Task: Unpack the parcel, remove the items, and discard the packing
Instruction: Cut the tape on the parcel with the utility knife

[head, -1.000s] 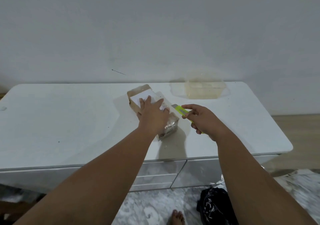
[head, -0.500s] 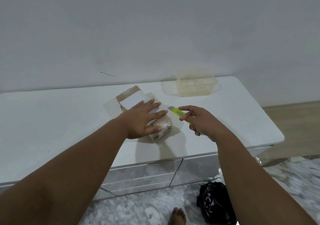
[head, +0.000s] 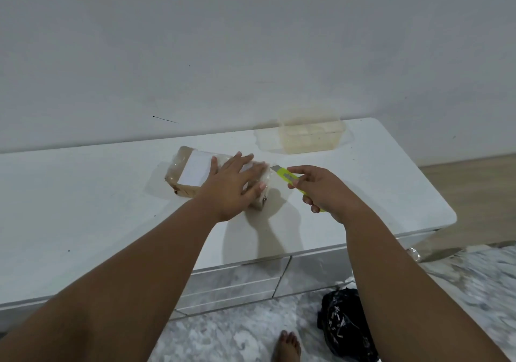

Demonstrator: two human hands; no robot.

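The parcel point(head: 195, 173) lies on the white counter point(head: 83, 208), a small brown box wrapped in clear film with a white label point(head: 196, 171) on its top face. It is the landmark here. The left hand point(head: 233, 187) lies flat on top of the parcel's right half, palm down, fingers point(head: 245, 158) spread and released rather than curled around anything; the thumb point(head: 258, 187) reaches down over the parcel's near right edge.

Just right of the parcel, the right hand point(head: 325, 191) is clenched around a yellow-green utility knife point(head: 287, 176), the handle running back under the palm. The knife's tip points toward the parcel's right end (whether the tip touches the film cannot be told from this view).

Behind and to the right of the parcel, near the wall point(head: 251, 40), stands a clear plastic container point(head: 311, 135), with what looks like its lid point(head: 266, 142) lying flat just beside it on the side nearer the parcel.

Below the parcel, the counter's front shows pale drawer fronts point(head: 234, 283). Further down, on the marbled floor point(head: 223, 333), a crumpled black plastic bag point(head: 344, 325) sits to the right, and a bare foot point(head: 286, 346) shows just left of the bag.
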